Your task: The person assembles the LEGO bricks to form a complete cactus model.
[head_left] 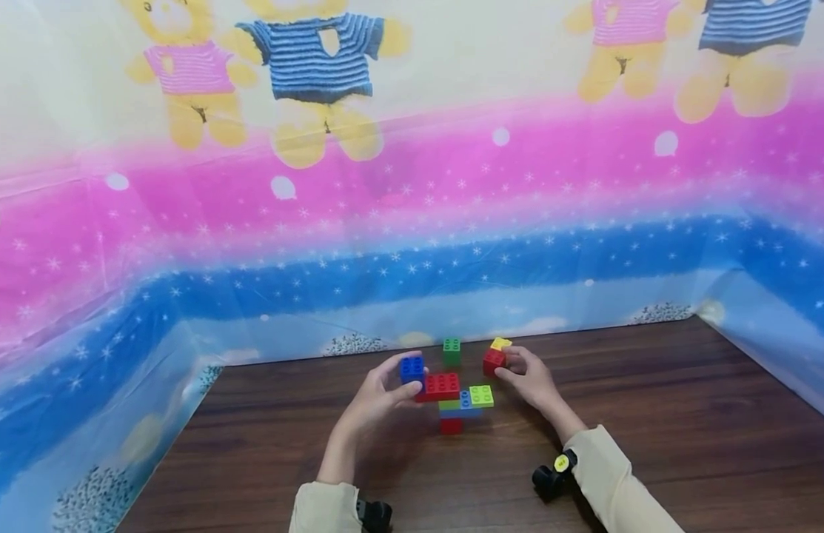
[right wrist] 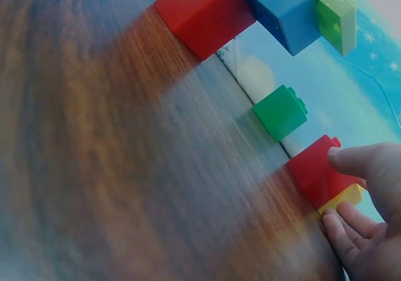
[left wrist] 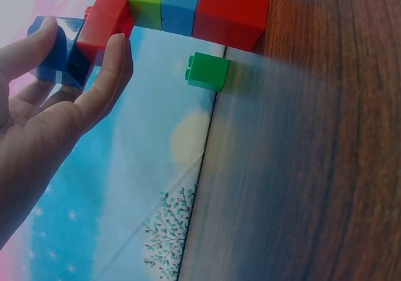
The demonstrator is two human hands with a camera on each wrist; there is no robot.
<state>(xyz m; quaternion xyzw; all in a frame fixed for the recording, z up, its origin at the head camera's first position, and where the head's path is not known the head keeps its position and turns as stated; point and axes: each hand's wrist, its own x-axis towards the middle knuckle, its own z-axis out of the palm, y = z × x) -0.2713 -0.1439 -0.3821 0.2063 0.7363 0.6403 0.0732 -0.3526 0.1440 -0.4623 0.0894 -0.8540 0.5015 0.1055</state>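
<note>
A stack of toy building bricks stands in the middle of the table: a red brick (head_left: pixel 451 426) at the bottom, a light blue brick (head_left: pixel 470 413) over it, then lime bricks (head_left: pixel 482 396), and a long red brick (head_left: pixel 442 386) jutting left. My left hand (head_left: pixel 374 400) pinches a dark blue brick (head_left: pixel 412 368) at the long red brick's left end; in the left wrist view a fingertip (left wrist: pixel 117 42) touches the red. To the right, my right hand (head_left: pixel 533 381) holds a small red brick (right wrist: pixel 321 171) between thumb and fingers. A yellow brick (head_left: pixel 501 343) sits right behind it, partly hidden.
A green brick (head_left: pixel 451 352) stands at the back of the wooden table (head_left: pixel 265 444), between the hands and behind the stack. A printed cloth (head_left: pixel 398 244) with bears hangs along the back and sides. Each wrist carries a black camera (head_left: pixel 551 481).
</note>
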